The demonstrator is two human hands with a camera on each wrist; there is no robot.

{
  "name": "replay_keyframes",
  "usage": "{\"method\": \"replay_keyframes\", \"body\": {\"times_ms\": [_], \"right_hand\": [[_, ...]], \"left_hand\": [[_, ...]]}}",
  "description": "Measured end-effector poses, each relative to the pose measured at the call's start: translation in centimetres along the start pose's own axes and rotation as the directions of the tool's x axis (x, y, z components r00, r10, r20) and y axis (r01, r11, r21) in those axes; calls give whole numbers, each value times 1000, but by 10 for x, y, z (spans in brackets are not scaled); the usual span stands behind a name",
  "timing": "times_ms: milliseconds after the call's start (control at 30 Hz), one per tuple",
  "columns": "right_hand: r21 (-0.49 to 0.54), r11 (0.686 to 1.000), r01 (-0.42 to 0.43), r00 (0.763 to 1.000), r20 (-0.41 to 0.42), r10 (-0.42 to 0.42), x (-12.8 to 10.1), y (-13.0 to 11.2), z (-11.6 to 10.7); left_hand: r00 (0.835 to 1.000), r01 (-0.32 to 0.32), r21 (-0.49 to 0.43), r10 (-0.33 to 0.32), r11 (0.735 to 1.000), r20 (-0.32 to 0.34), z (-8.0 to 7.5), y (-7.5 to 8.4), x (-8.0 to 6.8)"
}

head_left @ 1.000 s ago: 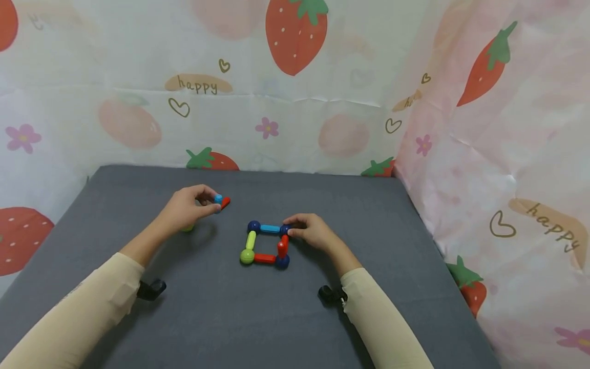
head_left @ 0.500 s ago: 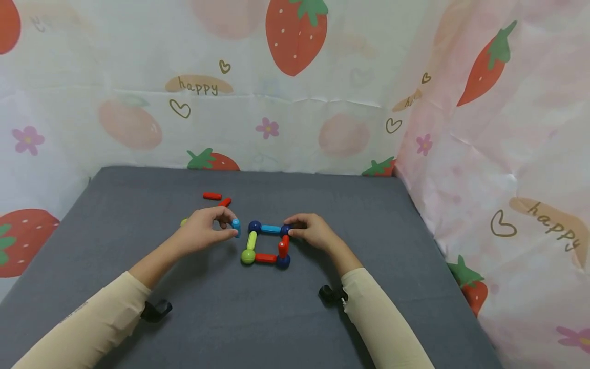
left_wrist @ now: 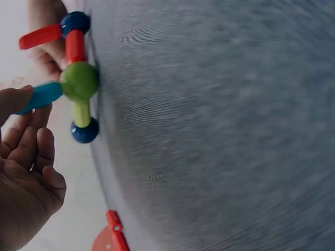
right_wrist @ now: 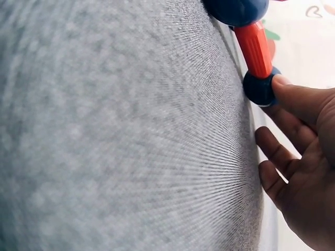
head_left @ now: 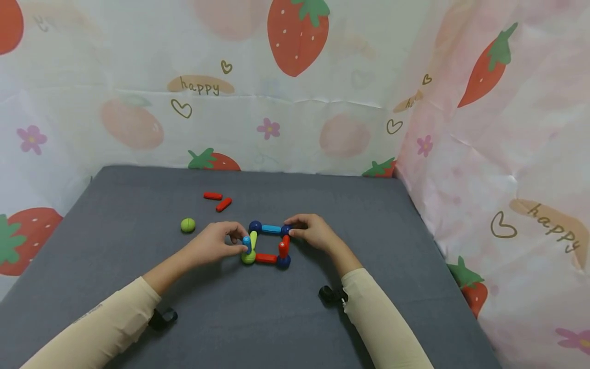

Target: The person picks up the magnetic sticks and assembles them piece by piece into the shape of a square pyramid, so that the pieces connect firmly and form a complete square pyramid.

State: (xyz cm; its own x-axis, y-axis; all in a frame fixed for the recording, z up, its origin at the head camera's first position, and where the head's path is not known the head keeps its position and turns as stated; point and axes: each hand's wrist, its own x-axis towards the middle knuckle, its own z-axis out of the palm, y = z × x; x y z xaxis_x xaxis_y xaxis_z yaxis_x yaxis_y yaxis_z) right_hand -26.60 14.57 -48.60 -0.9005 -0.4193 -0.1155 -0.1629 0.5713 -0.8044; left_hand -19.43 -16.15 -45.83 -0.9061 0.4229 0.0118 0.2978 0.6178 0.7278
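A square frame of rods and balls lies on the grey cloth. Its near left corner is a green ball; the other corners are dark blue balls, one at the near right. My left hand pinches a light blue rod upright, its lower end right at the green ball. My right hand pinches the far right blue ball between thumb and fingers. Red, yellow-green and blue rods form the sides. Another red rod stands up from the near right ball.
Behind my left hand, a loose green ball rests on the cloth-covered table. Two loose red rods, one lying flat and one slanted, lie farther back. A strawberry-print curtain closes off the back and right.
My left hand has come right and nearer with the light blue rod, from beside the loose red rods to the frame's green corner ball. My right hand has stayed on its ball.
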Motion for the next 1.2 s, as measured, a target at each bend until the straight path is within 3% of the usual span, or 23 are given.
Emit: {"method": "replay_keyframes", "body": {"times_ms": [333,767,1000,1200], "right_hand": [[7,1000,8,1000,0,-8,1,3,1],[6,1000,15,1000,8,-15,3,4,0],[15,1000,15,1000,-1,-15,3,3,0],[18,1000,9,1000,6,-9,3,3,0]], "left_hand": [[999,-25,18,25,1000,22,4,0,2],[996,-81,120,76,989,47,7,5,1],[996,-71,118,63,991,70,4,8,3],[988,-16,113,-1,993,152,-5,8,6]]}}
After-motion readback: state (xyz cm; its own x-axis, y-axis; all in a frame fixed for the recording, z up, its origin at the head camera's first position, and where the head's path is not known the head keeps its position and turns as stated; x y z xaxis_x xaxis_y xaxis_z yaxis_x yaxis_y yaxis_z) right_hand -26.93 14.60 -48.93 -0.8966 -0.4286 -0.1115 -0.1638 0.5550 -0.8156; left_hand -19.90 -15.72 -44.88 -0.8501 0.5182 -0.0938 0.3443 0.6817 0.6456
